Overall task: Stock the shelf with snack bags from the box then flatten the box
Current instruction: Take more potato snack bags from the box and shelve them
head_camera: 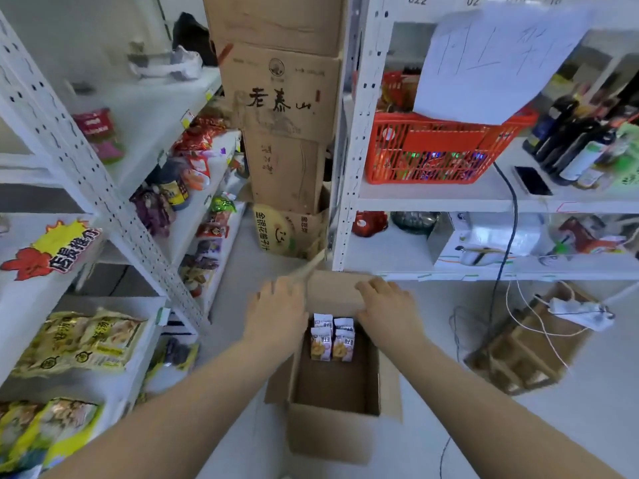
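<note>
Down on the floor just before us sits the open cardboard box (332, 402), its near half bare and only a few snack bags (332, 340) standing upright against its far end. Our left hand (276, 316) rests flat on the far left flap and our right hand (390, 312) lies spread on the far flap; the hands are apart, fingers loose, clamped on nothing. We judge the bags light, soft and crinkly, probably a little slick, so we should pinch each by its sealed top edge rather than squeeze the middle. We judge the box stiff but light once emptied, best taken by its flaps and corners. Farther left, the shelf (145, 305) already carries yellow packets (79, 340). Beyond stands a stack of cartons (283, 98), and to the right a red basket (435, 146).
</note>
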